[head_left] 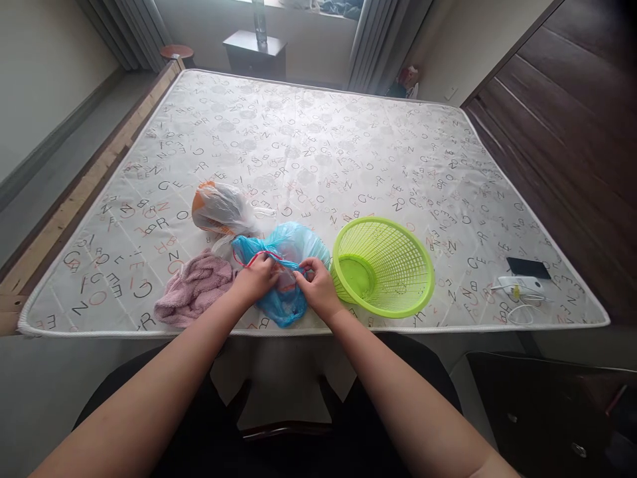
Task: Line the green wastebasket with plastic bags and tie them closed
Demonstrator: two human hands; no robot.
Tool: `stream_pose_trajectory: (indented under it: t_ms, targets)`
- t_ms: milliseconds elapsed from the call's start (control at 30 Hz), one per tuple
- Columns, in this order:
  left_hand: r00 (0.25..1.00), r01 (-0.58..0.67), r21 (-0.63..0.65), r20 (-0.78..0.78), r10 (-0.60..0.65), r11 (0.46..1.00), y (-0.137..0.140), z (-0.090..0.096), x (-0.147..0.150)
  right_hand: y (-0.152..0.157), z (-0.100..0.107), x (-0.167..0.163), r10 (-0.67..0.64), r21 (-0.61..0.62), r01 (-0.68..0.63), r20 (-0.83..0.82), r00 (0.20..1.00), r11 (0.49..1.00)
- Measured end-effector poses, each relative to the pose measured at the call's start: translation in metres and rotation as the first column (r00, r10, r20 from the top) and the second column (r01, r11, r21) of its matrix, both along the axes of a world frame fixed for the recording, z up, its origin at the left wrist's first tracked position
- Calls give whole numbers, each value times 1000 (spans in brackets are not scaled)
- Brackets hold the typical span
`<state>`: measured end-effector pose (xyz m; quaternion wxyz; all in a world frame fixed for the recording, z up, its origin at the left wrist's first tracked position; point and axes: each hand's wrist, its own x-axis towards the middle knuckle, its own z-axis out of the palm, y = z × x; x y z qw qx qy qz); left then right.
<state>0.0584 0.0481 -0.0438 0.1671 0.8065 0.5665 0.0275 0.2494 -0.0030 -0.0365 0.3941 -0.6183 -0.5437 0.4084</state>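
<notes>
A blue plastic bag [286, 305] with a red drawstring [249, 259] lies near the mattress's front edge; pale contents show through its thin film. My left hand [259, 275] is closed on the bag's gathered top by the red string. Thumb and fingers of my right hand [317, 284] pinch the bag's blue edge on the other side. Just right of that hand, a lime-green plastic basket [383, 265] is tilted, its mouth facing me. A pink fluffy cloth [196, 289] lies crumpled left of my left hand. Behind it rests a clear plastic bag [226, 206] around something orange.
Everything lies on a letter-patterned mattress [323, 146]. At its right sit a white power strip [520, 289] with a cable and a flat black object [528, 267]. A wooden bed rail [99, 199] runs along the left. Beyond stands a small bedside table [255, 50] with a bottle.
</notes>
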Motion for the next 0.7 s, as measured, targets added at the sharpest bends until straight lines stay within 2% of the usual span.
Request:
stream_pose_trajectory:
  t_ms: [100, 200, 300, 400, 467, 600, 700]
  targets:
    - [999, 42, -104, 14, -40, 994, 2, -5, -1, 1, -7, 4, 42, 29, -49, 213, 976, 998]
    - [998, 60, -177, -3, -62, 982, 3, -7, -2, 0, -13, 8, 106, -8, -114, 438, 893, 993]
    - [998, 42, -198, -39, -51, 979, 2, -9, -2, -2, -18, 8, 113, -23, -121, 567, 816, 992]
    - [1000, -1, -185, -19, -2, 983, 2, -12, -4, -2, -24, 7, 105, -36, -105, 601, 792, 994]
    - [999, -30, -190, 13, 33, 981, 4, -12, -5, 0, -26, 7, 128, -102, -83, 591, 796, 991]
    - [984, 34, -163, 180, -4, 986, 11, -9, -10, 5, -28, 11, 188, -286, -22, 567, 802, 958]
    - [958, 55, -119, 286, -18, 991, 16, -5, -14, 8, -27, 15, 204, -354, 10, 562, 802, 935]
